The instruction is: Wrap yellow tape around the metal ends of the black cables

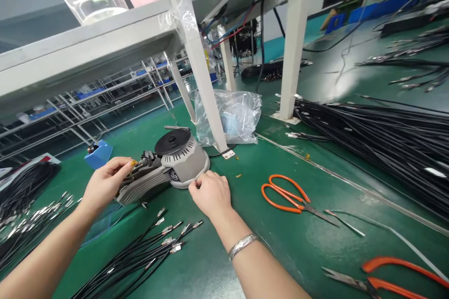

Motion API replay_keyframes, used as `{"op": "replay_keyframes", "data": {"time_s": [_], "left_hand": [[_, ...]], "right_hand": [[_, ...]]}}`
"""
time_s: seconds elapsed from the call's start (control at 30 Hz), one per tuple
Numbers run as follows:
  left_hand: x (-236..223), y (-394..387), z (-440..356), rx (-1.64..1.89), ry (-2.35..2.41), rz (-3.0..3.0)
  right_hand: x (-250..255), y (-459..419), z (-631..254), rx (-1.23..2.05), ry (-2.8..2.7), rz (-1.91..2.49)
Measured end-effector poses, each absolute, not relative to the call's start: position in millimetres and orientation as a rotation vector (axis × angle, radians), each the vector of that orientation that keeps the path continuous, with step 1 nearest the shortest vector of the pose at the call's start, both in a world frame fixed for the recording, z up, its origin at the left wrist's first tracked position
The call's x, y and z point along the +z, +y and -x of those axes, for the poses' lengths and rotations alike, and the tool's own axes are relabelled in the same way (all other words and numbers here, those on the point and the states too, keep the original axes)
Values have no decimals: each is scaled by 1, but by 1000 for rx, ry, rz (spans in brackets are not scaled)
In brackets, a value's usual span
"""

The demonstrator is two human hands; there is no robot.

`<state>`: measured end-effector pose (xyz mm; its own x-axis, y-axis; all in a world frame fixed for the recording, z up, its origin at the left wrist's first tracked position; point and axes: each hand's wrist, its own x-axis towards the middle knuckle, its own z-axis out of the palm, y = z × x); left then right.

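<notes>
A grey tape dispenser machine [175,161] with a black round top sits on the green bench. My left hand [105,182] rests on its front end, fingertips pinched at the tape outlet on something small and yellowish that I cannot make out. My right hand [210,191], with a silver bracelet on the wrist, has its fingers curled against the machine's round base on the right side. Just below the machine lies a bundle of black cables [140,252] with metal tips.
Orange-handled scissors [286,194] lie right of my right hand, a second pair [379,278] at the bottom right. A large pile of black cables [386,140] fills the right. A clear plastic bag [231,117] and white frame posts [205,84] stand behind the machine. More cables [24,215] lie left.
</notes>
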<state>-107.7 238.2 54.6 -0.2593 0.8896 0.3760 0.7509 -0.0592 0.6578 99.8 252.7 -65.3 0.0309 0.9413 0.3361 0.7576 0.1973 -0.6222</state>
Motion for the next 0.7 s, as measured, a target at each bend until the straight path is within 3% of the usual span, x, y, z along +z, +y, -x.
{"op": "replay_keyframes", "data": {"time_s": [0.5,0.7], "left_hand": [[46,239,120,1127,1967,-1932],[42,248,126,1122,1818,-2152]], "right_hand": [[-67,251,-103,311,-1653,1480],[-58,249,-105,248,-1643,1220]]}}
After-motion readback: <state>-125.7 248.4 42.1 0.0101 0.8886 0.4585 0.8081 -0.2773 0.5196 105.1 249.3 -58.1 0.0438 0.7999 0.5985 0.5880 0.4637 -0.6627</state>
